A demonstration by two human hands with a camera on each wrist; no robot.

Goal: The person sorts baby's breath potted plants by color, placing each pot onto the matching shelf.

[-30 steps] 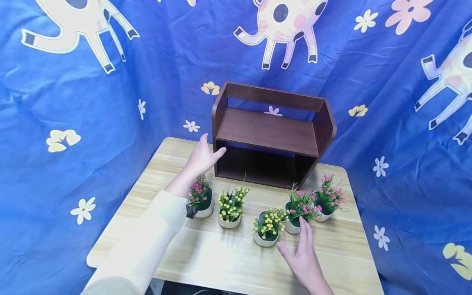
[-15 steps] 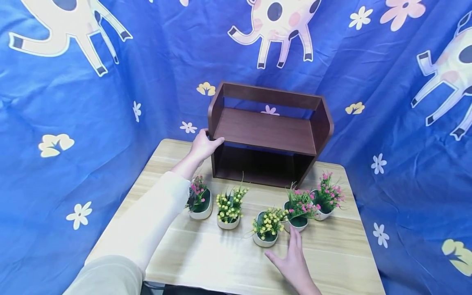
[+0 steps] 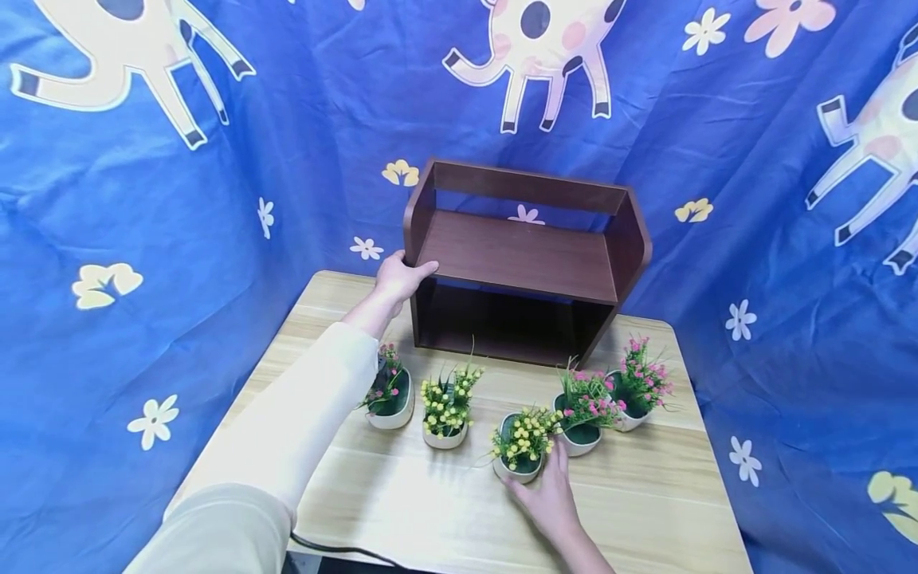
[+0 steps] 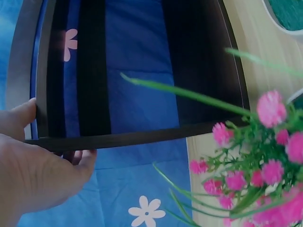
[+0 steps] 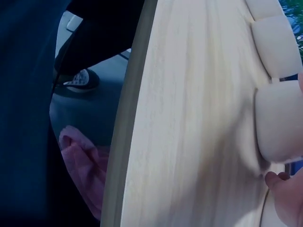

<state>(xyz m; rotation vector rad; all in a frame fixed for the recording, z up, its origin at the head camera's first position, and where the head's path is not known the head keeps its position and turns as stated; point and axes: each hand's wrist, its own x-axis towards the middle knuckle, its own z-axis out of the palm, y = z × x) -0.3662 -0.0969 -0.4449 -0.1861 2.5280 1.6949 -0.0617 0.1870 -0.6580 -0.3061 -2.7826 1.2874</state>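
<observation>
At the left side of a dark brown two-tier shelf (image 3: 519, 251), my left hand (image 3: 400, 279) grips the side panel. In the left wrist view the thumb lies on one side of the shelf's board (image 4: 128, 139) and the fingers curl round the other. My right hand (image 3: 548, 496) holds a white pot of yellow flowers (image 3: 522, 445) at the front, thumb at its near left, fingers at its right. The right wrist view has this pot (image 5: 280, 124) between the fingers and thumb; it stands on the table.
Pots of pink flowers (image 3: 390, 399) and yellow flowers (image 3: 446, 410) stand left on the wooden table (image 3: 645, 494). Two more pots of pink flowers (image 3: 582, 410), (image 3: 637, 383) stand right. A blue patterned curtain (image 3: 308, 159) surrounds the table. A pink cloth (image 5: 83, 161) lies below.
My left hand has reached the shelf's left side and taken hold of it. My right hand has moved left from the pink-flowered pot and closed round the front yellow-flowered pot.
</observation>
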